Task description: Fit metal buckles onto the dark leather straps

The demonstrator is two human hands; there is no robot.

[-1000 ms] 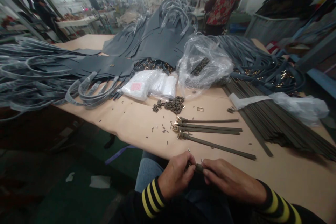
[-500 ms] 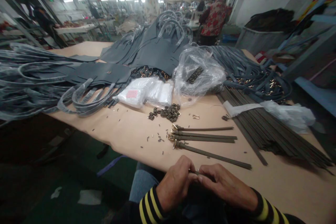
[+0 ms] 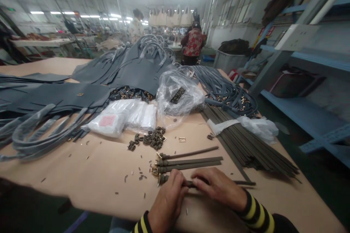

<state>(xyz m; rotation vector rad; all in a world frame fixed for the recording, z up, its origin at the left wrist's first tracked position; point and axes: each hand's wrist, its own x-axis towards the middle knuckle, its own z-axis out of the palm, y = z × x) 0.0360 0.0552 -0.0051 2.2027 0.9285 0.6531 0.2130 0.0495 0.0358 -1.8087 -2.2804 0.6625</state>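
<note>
My left hand [image 3: 171, 194] is closed, its thumb and fingers pinching a dark olive strap [image 3: 190, 184]. Facing it, my right hand [image 3: 218, 188] has its fingertips closed on the same strap. How much of this strap my fingers cover is hard to tell. Just behind the hands lie several narrow olive straps [image 3: 195, 161] with gold buckles [image 3: 154, 170] at their left ends. The nearest buckled one runs behind my hands, so I cannot tell whether it is the piece being gripped. A pile of small olive loops [image 3: 153, 138] sits farther back, with a loose gold buckle [image 3: 182, 139] to its right.
White plastic packets [image 3: 112, 118] and a clear plastic bag [image 3: 177, 94] stand mid-table. A bundle of long olive strips [image 3: 248, 149] lies right. Grey-blue panels [image 3: 62, 94] and wrapped handles [image 3: 35, 131] cover the left. Two people are in the background; blue shelving [image 3: 314, 111] is at right.
My hands have moved forward from the table's front edge to over the nearest buckled strap. The view has shifted right and tilted up.
</note>
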